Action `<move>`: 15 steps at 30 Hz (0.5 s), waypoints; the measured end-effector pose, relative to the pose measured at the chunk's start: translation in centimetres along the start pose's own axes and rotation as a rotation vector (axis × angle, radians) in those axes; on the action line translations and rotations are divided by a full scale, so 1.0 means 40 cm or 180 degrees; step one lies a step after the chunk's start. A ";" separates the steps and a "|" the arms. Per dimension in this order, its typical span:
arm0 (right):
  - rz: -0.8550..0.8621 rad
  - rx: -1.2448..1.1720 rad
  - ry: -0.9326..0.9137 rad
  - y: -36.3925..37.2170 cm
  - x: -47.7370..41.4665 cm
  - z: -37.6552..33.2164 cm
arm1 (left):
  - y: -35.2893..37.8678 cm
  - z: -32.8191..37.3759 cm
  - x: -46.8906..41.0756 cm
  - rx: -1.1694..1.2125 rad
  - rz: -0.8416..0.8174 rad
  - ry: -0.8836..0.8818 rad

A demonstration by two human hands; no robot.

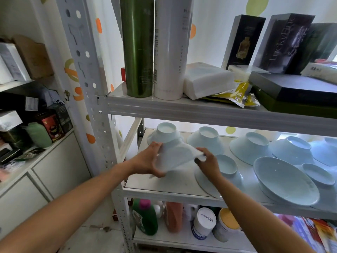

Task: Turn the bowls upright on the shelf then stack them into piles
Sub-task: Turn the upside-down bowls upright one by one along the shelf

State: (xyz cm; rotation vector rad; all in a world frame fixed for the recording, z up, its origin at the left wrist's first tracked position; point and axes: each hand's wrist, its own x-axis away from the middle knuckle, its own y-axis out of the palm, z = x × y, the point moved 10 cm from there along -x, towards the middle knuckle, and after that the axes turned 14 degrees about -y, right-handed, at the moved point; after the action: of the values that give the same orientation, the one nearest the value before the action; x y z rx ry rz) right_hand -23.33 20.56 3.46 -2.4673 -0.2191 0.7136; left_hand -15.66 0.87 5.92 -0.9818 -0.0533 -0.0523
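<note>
**Bowl tipped on edge at the shelf's front left corner**

Both hands hold one pale bowl (175, 156) tilted above the front left corner of the middle shelf (155, 187). The left hand (145, 161) wraps its near side and the right hand (207, 165) pinches the opposite rim, each grip clasped on the bowl. This two-point hold likely lets it roll over to sit upright. Just behind the right hand, near the front edge, a second bowl (226, 168) rests foot-up. Toward the front right, a wide bowl (286, 179) already sits upright, apparently the seat for a pile. Along the back edge, a row of bowls (249, 148) stands upside down, awaiting the same turn.
</note>
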 end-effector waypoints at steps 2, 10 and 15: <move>-0.0005 -0.0921 0.0712 -0.005 -0.024 0.040 | -0.006 -0.012 0.004 0.0925 -0.0298 -0.0335; -0.0212 -0.0811 0.1488 0.005 -0.049 0.107 | 0.084 -0.098 0.013 0.3433 -0.1046 -0.1608; -0.0804 -0.0363 0.1476 0.049 -0.044 0.100 | 0.131 -0.170 0.018 0.3653 -0.0849 -0.2386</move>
State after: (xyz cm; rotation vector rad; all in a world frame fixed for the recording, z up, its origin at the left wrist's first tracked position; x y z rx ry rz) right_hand -26.95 20.29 0.35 -2.5689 -0.3901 0.0175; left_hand -14.44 -1.89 -2.16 0.2040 -0.8138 0.1004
